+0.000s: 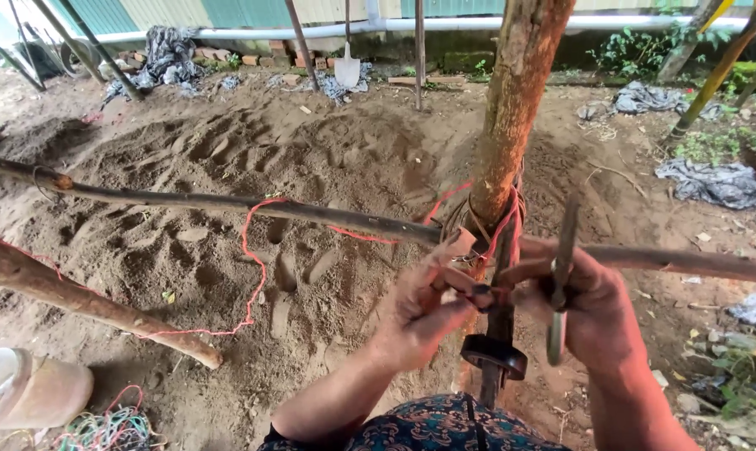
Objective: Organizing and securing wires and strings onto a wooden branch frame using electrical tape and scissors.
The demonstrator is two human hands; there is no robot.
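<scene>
Red cord [502, 242] pinched in left hand [424, 309]; right hand [591, 313] gripping pliers [559, 288].

Counted: two hands [420, 305] [595, 313], one upright post [516, 108], one shovel [347, 67], one white bucket [23, 392], three cloth heaps [167, 50] [716, 182] [645, 98].

Soft even daylight, faint shadows, wide-angle edge distortion.

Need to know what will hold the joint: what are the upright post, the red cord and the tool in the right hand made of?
Upright post: raw wood, patchy peeling bark. Red cord: looks like thin plastic string. Tool in the right hand: apparently dull metal, details blurred.
</scene>
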